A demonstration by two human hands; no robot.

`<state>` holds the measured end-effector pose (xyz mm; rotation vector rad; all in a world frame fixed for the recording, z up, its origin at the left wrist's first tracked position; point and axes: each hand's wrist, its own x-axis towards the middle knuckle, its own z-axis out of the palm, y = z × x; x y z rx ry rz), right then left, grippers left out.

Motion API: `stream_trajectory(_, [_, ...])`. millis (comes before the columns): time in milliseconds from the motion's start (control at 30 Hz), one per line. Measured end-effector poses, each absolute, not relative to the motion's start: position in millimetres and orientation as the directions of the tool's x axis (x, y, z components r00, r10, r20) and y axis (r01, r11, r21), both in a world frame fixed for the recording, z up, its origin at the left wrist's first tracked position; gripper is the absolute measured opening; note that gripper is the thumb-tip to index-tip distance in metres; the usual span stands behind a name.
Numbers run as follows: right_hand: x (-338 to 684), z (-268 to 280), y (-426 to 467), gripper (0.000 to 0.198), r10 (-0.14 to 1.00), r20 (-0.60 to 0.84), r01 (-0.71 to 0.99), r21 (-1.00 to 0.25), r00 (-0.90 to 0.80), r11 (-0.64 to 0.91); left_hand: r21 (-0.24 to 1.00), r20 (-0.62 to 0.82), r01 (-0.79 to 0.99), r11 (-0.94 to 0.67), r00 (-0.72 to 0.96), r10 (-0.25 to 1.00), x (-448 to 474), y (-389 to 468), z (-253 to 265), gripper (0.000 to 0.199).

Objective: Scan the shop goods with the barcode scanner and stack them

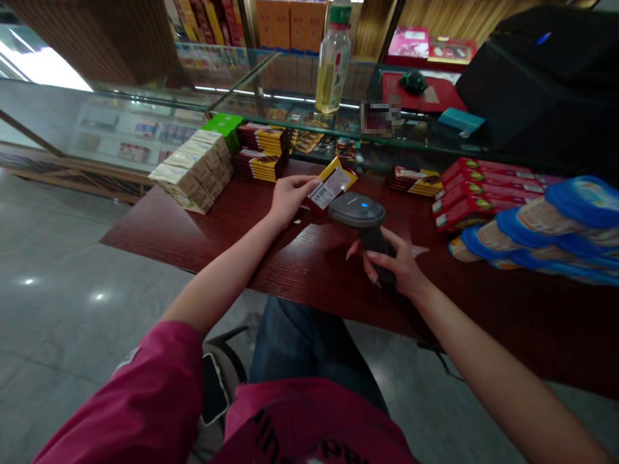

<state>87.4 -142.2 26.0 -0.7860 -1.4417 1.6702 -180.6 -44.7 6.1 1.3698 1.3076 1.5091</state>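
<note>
My left hand [289, 198] pinches the left edge of a chocolate bar [333, 185] in a yellow and dark red wrapper, tilted up over the desk. Its pale label with a barcode faces me. In my right hand [394, 261] is a dark grey barcode scanner [358, 211], gripped by its handle, with a blue light on top. The scanner's head is close to the bar's lower right side. Behind my left hand stand stacks of similar bars [264, 154]. A smaller stack of bars [416, 180] lies to the right, beyond the scanner.
The reddish-brown desk [280, 258] carries cream-coloured cartons [193, 171] and a green pack [223, 125] at left. Red boxes [483, 190] and blue-lidded tubs [546, 225] are piled at right. A bottle [333, 64] stands on the glass counter [285, 103] behind. A phone [213, 390] lies beside my lap.
</note>
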Motion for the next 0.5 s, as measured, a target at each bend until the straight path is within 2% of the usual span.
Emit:
stream_trajectory(100, [88.0, 26.6, -144.0, 0.046, 0.873, 0.017, -0.127, -0.990, -0.487, -0.052, 0.980, 0.190, 0.075, -0.182, -0.131, 0.973, -174.2, -48.3, 1.1, 0.018])
stream_trajectory(333, [83.2, 28.5, -143.2, 0.041, 0.883, 0.012, -0.120, -0.992, -0.469, -0.050, 0.977, 0.210, 0.068, -0.202, -0.150, 0.966, -172.5, -48.4, -0.4, 0.017])
stream_trajectory(500, [82.9, 26.0, -142.6, 0.045, 0.890, 0.009, -0.114, -0.992, -0.457, -0.048, 0.962, 0.244, 0.170, -0.212, -0.199, 0.949, -173.5, -45.8, -1.2, 0.013])
